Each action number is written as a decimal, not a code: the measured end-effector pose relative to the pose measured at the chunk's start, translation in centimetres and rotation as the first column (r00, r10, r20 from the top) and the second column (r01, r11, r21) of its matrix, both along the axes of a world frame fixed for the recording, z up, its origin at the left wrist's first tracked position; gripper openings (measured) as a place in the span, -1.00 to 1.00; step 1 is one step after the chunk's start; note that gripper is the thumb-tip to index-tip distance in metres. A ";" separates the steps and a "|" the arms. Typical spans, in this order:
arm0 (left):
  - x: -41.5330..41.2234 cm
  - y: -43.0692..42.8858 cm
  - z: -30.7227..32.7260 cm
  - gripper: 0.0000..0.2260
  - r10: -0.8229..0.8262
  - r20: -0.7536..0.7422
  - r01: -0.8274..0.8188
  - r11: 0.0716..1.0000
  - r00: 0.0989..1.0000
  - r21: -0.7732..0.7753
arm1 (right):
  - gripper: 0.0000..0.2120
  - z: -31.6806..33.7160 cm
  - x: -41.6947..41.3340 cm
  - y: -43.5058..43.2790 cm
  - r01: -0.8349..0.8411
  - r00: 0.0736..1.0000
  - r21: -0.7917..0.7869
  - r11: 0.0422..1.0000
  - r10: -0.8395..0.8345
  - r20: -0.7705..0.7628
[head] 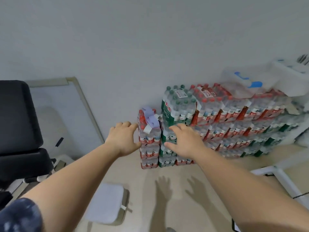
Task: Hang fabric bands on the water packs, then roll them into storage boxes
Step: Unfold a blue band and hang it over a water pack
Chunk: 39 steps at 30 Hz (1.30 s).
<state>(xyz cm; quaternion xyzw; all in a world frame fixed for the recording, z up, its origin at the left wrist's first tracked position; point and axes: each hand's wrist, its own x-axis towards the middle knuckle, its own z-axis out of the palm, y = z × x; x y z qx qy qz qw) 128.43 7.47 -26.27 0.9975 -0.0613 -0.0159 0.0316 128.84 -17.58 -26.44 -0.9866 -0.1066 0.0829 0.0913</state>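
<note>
Shrink-wrapped water packs are stacked against the wall. The nearest stack of red-capped packs (149, 144) carries pale lilac fabric bands (151, 120) draped over its top. Next to it stands a stack of green-labelled packs (177, 108), then long rows of red-labelled packs (234, 114). My left hand (124, 139) reaches out beside the left face of the red-capped stack, fingers relaxed, holding nothing. My right hand (183, 141) is stretched in front of the green-labelled packs, fingers spread, also holding nothing. A clear storage box with blue clips (240, 82) lies on top of the far packs.
A black padded chair (18, 124) stands at the left beside a leaning framed board (73, 104). A small white-topped stool (107, 203) sits on the beige floor below my arms. A white table leg (282, 180) is at the right.
</note>
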 end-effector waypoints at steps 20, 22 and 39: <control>29.6 2.4 -14.5 -0.49 -0.030 -0.371 -0.060 0.972 0.928 -0.229 | -0.32 -11.4 28.7 3.1 0.138 0.921 0.182 0.974 -0.058 -0.385; 31.9 2.9 -15.8 -0.46 -0.086 -0.420 -0.017 0.972 0.904 -0.235 | -0.32 -12.2 30.8 3.9 0.176 0.902 0.202 0.963 -0.076 -0.425; 42.5 1.6 -27.3 -0.25 -0.222 -0.621 0.157 0.975 0.752 -0.158 | -0.45 -27.2 41.5 5.8 0.119 0.743 0.119 0.986 -0.009 -0.669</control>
